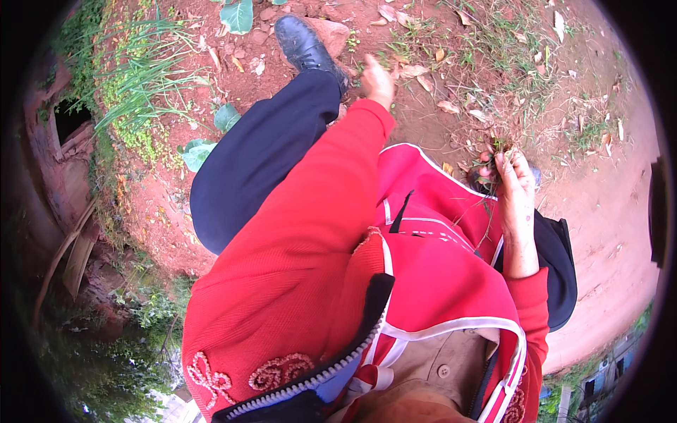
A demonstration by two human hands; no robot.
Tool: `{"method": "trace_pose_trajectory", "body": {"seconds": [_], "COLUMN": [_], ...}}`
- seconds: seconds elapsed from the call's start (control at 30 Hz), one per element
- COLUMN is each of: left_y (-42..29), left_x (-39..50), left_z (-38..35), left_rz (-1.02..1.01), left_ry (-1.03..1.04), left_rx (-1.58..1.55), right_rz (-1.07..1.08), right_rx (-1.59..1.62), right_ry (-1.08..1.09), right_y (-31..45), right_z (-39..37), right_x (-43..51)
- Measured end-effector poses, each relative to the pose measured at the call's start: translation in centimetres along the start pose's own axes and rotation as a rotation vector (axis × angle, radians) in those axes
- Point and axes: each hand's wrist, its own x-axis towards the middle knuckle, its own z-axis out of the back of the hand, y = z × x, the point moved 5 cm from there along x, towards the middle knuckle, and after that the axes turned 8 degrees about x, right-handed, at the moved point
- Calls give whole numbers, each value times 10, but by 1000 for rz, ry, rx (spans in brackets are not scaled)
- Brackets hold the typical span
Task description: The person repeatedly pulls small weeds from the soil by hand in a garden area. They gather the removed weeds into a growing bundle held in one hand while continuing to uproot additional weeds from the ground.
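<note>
My left hand (378,83) reaches down to the soil beside the left shoe (305,45), close to short grass and dry leaves. It is slightly blurred, and its fingertips are partly hidden, so whether it grips anything cannot be made out. Between the thumb and fingers of my right hand (517,177) is a small bunch of pulled weeds (497,150) with thin stems and roots. This hand is held above the right shoe, which is mostly covered. Long thin stalks hang below it, in front of the red apron (444,275).
Green onion-like plants (145,74) grow at the left, near broad-leaved seedlings (198,153). A reddish stone (328,36) lies by the left shoe. Grass patches (508,58) and fallen leaves (448,107) spread ahead and right. Bare packed earth (608,211) extends rightward. Wooden boards (80,259) stand far left.
</note>
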Motion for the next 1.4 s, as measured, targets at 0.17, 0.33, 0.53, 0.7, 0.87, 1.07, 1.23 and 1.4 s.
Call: {"method": "trace_pose_trajectory", "body": {"seconds": [0.17,0.33,0.53,0.7,0.87,1.07,1.23,1.4], "left_y": [22,24,-8,-65,-107,-109,-95,-66], "left_x": [46,57,36,-22,8,44,52,29], "left_z": [-5,-5,7,-16,-22,-24,-33,-32], "left_rz": [107,173,-237,-871,-884,-644,-518,-500], "left_ry": [135,14,116,242,206,283,319,292], "left_rx": [216,148,87,85,402,499,478,355], "right_rz": [11,12,13,27,31,26,24,19], "right_rx": [-8,-18,-5,25,16,2,-16,24], "right_ry": [-2,13,17,24,8,-11,6,17], "right_y": [0,0,4,7,7,8,7,7], "right_z": [1,1,1,3,5,7,7,5], "right_x": [2,3,0,-2,-2,1,2,1]}}
